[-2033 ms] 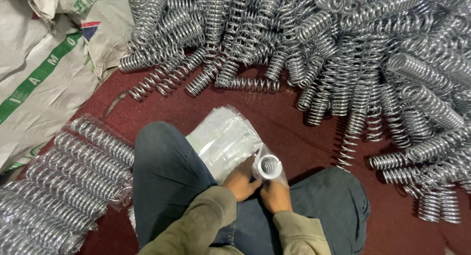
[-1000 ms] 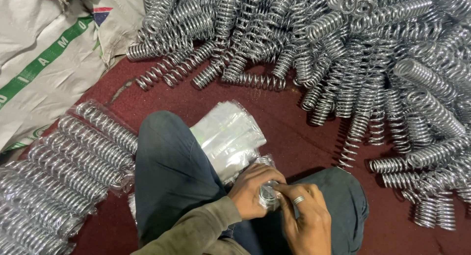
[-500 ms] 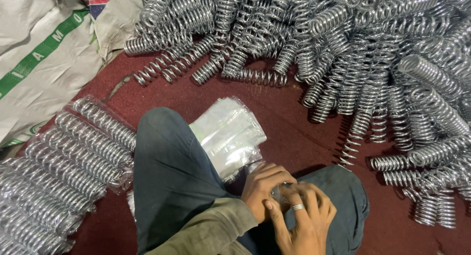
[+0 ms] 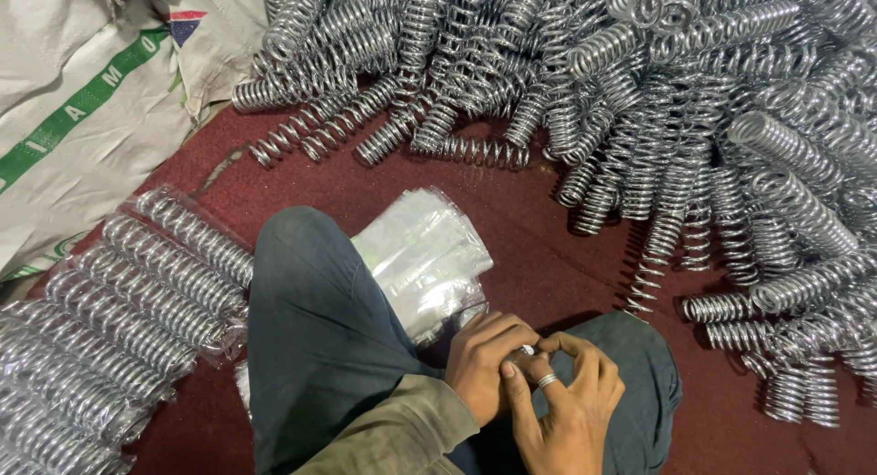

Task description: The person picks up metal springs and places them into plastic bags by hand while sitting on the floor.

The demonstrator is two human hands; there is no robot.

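At the left, bagged springs (image 4: 119,292) are laid in rows on the red floor (image 4: 548,256). A stack of clear bags (image 4: 425,256) rests beside the knee (image 4: 311,292). A small spring (image 4: 527,351), mostly hidden, is pinched between the left hand (image 4: 484,365) and right hand (image 4: 566,402) above the lap. Loose springs (image 4: 639,100) are heaped at the right.

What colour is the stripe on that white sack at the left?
Green, running diagonally across the white sack, shown in the head view.
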